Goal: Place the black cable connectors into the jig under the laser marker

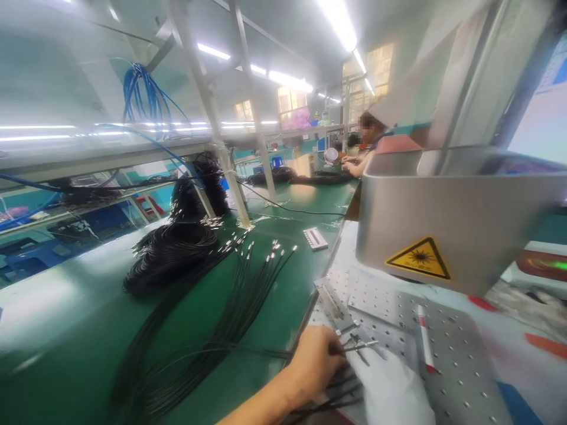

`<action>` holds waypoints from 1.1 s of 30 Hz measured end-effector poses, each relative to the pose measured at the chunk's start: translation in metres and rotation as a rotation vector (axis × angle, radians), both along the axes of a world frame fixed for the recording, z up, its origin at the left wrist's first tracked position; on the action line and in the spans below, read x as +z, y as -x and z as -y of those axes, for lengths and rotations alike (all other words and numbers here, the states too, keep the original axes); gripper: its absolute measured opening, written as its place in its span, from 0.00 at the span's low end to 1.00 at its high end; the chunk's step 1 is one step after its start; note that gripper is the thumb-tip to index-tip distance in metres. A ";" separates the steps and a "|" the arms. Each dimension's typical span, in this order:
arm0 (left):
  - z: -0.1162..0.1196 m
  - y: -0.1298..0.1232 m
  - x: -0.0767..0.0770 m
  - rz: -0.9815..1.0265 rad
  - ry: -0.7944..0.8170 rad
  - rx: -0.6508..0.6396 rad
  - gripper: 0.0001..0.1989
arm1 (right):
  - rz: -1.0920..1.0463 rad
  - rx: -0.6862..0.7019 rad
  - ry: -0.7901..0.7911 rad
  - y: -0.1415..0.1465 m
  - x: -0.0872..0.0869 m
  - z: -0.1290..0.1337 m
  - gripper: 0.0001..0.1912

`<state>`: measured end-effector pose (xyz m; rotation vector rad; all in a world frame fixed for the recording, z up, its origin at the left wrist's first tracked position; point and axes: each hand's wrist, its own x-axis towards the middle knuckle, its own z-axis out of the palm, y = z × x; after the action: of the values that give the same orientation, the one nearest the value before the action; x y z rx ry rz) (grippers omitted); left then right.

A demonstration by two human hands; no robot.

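Observation:
My left hand (pixel 312 360) is closed on thin black cables at the edge of the perforated metal plate (pixel 456 354). Metal cable ends (pixel 367 345) stick out past its fingers, over a small metal fixture (pixel 334 304). Close beside them, a blurred white shape, apparently my gloved right hand (pixel 394 383), lies over the plate; its fingers cannot be made out. More black cables (pixel 336 395) pass beneath my left hand. A fanned bundle of black cables (pixel 234 307) with silvery tips spreads across the green table (pixel 261 383).
A metal housing (pixel 407 212) with a yellow laser warning label overhangs the plate. A red-and-white marker (pixel 425 339) lies there. Coiled black cables (pixel 177 254) and a slotted pale block (pixel 315 238) rest on the table. Frame posts (pixel 234 183) rise behind; a co-worker (pixel 370 133) sits farther back.

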<state>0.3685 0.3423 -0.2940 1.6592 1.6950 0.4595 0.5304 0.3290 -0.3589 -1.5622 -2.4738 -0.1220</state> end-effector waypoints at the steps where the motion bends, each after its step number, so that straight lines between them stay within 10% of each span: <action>1: 0.001 0.004 0.002 0.056 -0.017 -0.003 0.04 | -0.003 -0.003 0.001 0.001 -0.001 0.000 0.25; 7: 0.007 0.016 0.009 0.270 -0.076 0.083 0.07 | 0.118 -0.032 -0.068 0.005 -0.008 0.000 0.34; 17: 0.016 0.010 0.006 -0.523 -0.054 -0.141 0.14 | 0.175 -0.056 -0.209 0.005 -0.005 0.007 0.30; 33: 0.008 -0.014 0.028 -0.714 0.085 -0.300 0.16 | 0.142 -0.014 -0.066 0.002 -0.005 0.002 0.33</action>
<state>0.3830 0.3348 -0.2657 2.1141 1.8471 -0.3966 0.5287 0.3275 -0.3634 -1.5952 -2.5368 -0.3246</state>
